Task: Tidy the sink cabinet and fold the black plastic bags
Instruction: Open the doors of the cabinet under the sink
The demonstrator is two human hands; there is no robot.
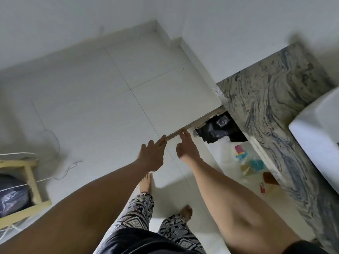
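The sink cabinet's white door (190,121) stands swung out under the marbled counter (271,99). My left hand (152,154) has its fingers on the door's top edge at the outer corner. My right hand (186,146) touches the same edge with straight fingertips, a little nearer the cabinet. Inside the open cabinet lie crumpled black plastic bags (218,131) at the back. In front of them on the white shelf sit small colourful packets (251,162) in pink, teal and yellow, and a brown item (269,177).
A white sink basin (319,136) sits on the counter at the right. At the left stands a pale wooden frame (31,182) with a dark bag (11,197) inside, and a thin cord (55,142) lies on the white tiled floor. My bare feet stand below the door.
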